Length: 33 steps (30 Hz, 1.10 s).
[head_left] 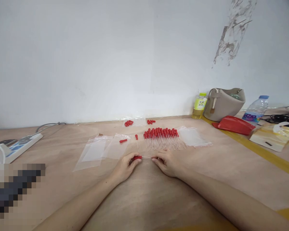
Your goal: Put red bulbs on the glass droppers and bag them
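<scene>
Gripping: left hand (124, 166) pinches the red bulb, right hand (165, 163) the glass tip of one dropper (142, 157), at table (144, 199) centre.
Risk: thin glass could snap under bending.
Row: finished droppers (162, 136) at twelve o'clock.

Pale grey-white wall (110, 57) with a scuffed patch (233, 32), brown wooden table (144, 199), soft even light
</scene>
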{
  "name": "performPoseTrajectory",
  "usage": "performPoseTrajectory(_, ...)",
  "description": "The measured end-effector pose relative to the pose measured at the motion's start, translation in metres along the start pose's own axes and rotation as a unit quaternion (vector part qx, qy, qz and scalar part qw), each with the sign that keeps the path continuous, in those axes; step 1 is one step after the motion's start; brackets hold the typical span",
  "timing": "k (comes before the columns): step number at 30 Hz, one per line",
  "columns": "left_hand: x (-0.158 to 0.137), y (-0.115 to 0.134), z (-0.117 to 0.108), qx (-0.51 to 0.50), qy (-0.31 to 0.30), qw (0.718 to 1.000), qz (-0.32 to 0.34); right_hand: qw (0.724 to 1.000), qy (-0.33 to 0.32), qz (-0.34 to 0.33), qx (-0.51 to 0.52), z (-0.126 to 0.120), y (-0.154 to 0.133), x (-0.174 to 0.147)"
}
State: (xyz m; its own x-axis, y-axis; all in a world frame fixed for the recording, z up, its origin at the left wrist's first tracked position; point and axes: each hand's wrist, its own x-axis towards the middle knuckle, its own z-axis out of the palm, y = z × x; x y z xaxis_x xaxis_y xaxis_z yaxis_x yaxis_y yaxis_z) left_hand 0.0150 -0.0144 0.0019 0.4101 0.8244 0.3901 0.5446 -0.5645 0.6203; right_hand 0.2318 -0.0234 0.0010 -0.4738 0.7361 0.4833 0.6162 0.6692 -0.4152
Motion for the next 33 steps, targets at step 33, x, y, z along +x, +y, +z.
performPoseTrajectory(33,0.005,0.008,-0.010,0.059,-0.050,0.992,0.097,0.992,-0.066,-0.007,-0.107,-0.021,-0.025,0.008)
